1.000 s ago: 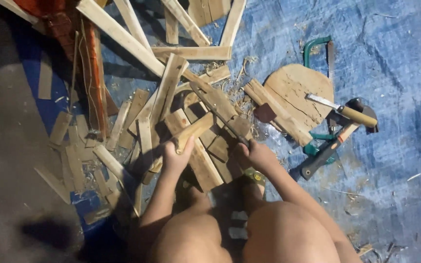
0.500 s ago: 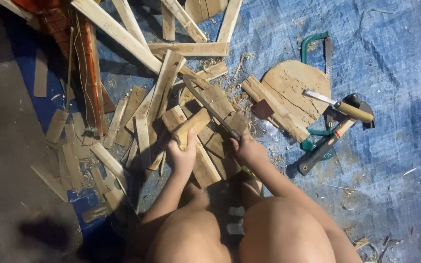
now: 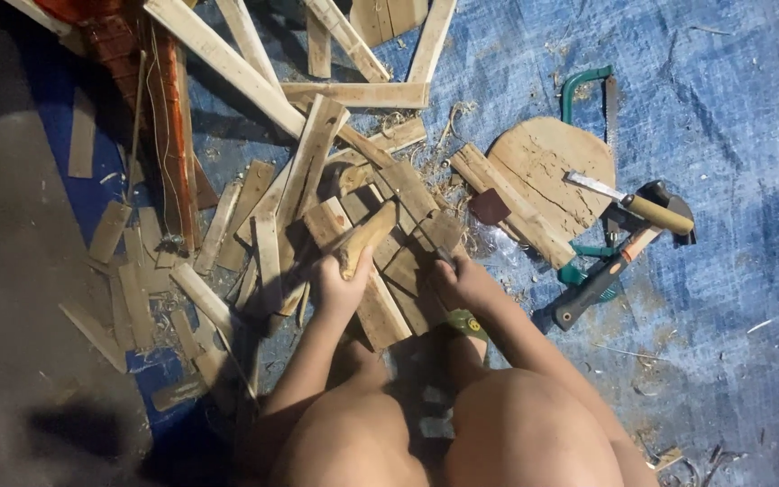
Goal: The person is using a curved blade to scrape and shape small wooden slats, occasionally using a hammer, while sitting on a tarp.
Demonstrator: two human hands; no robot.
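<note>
Your work surface is a blue tarp (image 3: 723, 361) on the floor. Wood offcuts (image 3: 254, 234) lie from 9 to 12 o'clock; a round board (image 3: 547, 167), hacksaw (image 3: 583, 86) and hammer (image 3: 606, 275) lie at 2 o'clock.

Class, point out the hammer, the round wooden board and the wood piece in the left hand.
hammer (image 3: 608, 275): head view, on its handle.
round wooden board (image 3: 547, 167): head view, on its face.
wood piece (image 3: 362, 239): head view, mid-length.

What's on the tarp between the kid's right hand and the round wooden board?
In the head view, between the right hand and the round board lie a long wooden slat, a small dark red piece and wood shavings.
</note>
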